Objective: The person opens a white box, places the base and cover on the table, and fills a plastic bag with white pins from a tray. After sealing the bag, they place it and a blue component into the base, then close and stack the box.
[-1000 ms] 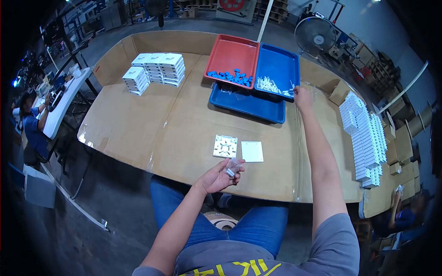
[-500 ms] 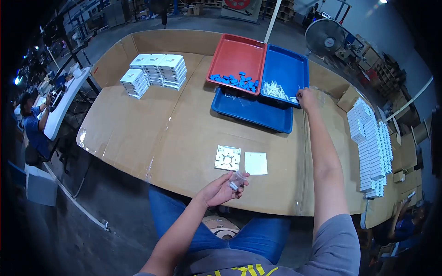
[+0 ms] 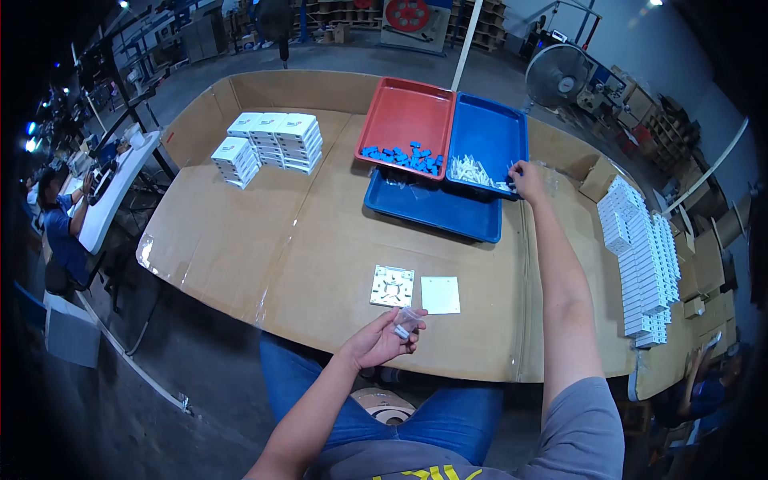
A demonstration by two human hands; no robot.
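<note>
My left hand is closed on a small clear plastic bag with small pale pieces inside, near the table's front edge. Just beyond the bag lie a white square frame with a patterned inside and, to its right, a flat white square plate. My right hand is at the near right corner of the upper blue tray. Its fingers are pinched together; what they hold is too small to make out. Slim white plastic pieces lie heaped in that tray, left of my fingers.
A red tray with several blue pieces adjoins the blue one. Beneath both sits another blue tray. Stacked white boxes stand at the back left, and more white stacks line the right side. A co-worker sits at the far left.
The view has tilted up slightly, so the table sits lower in it. My right hand has shifted slightly inward over the tray corner. My left hand still holds the bag.
</note>
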